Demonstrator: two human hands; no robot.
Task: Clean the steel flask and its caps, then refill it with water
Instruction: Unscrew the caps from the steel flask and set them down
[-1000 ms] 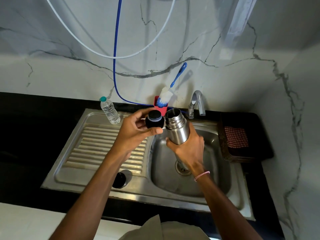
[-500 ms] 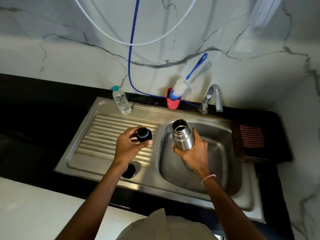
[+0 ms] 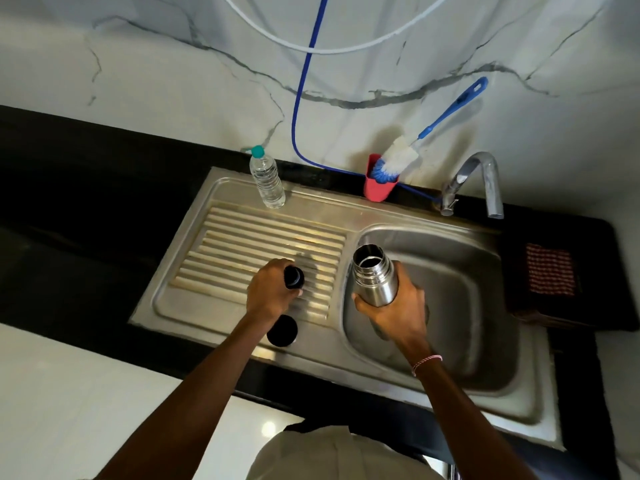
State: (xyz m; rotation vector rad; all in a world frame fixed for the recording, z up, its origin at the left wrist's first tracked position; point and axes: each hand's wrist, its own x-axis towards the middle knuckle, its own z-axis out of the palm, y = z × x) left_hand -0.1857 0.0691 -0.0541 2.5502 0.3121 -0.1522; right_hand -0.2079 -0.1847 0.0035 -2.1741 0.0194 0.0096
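Note:
My right hand [image 3: 394, 308] grips the steel flask [image 3: 374, 275] round its body, upright and uncapped, over the left side of the sink basin [image 3: 460, 299]. My left hand [image 3: 270, 294] holds a small black inner cap [image 3: 294, 277] low over the ribbed drainboard [image 3: 263, 251]. A second black cap [image 3: 282, 330] lies on the drainboard's front edge, just below my left hand. The flask's lower part is hidden behind my right hand.
A small plastic water bottle [image 3: 266, 180] stands at the drainboard's back. A red cup [image 3: 377, 188] holds a blue-handled bottle brush [image 3: 408, 150]. The tap [image 3: 485, 178] arches over the basin's back right. A dark tray with a checked cloth [image 3: 549, 273] sits to the right.
My left hand has carried the black cap away from the flask's mouth and down to the drainboard. The flask has lowered slightly toward the basin.

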